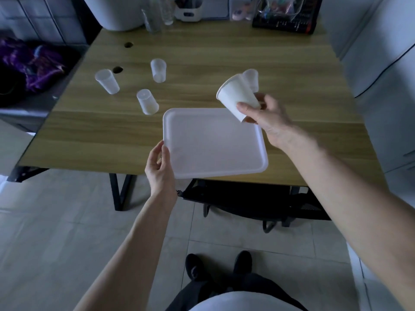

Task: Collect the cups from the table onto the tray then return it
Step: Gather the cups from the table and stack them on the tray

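A white rectangular tray (213, 144) is held over the near edge of the wooden table (224, 57), and my left hand (160, 167) grips its near left edge. My right hand (267, 118) holds a white paper cup (235, 95), tilted, above the tray's far right corner. Right behind that cup stands a translucent plastic cup (252, 77), partly hidden. Three more translucent cups rest on the table's left half: one at the far left (107, 81), one further back (158, 70), one close to the tray (147, 104).
Glass bottles (157, 14), a white container (188, 10) and a dark box (285, 23) line the table's far edge. Two round holes (117, 69) pierce the tabletop at left. A black chair (247, 198) is tucked under the near side, and purple fabric (33, 61) lies off to the left.
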